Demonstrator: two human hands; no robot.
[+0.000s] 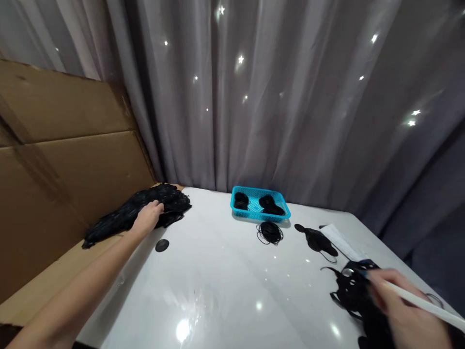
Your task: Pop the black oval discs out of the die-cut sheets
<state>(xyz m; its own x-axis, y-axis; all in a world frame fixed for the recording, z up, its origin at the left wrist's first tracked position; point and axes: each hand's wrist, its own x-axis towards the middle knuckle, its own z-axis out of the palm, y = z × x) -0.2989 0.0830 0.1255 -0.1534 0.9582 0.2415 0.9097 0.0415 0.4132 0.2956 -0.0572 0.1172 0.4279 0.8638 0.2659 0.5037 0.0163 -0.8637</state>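
At the left, my left hand [148, 216] reaches onto a long black bundle [125, 213] of glossy, stringy material, its fingers closed on the bundle's near side. A flat black disc [162, 245] lies on the table just below that hand. My right hand [409, 305], smeared by motion, is at the lower right with its fingers bent. A long white stick-like thing [428, 304] runs through its grip; its kind is unclear. Under and beside the fingers lies a heap of black straps and pieces [348, 288].
A blue plastic basket [254, 216] holding black coiled bundles stands at the back of the white table [225, 281]. Before it lies a black cord coil [271, 232]. Rightward are a black piece with a loop [319, 241] and a white strip [343, 241]. Cardboard [65, 179] walls the left; curtains hang behind.
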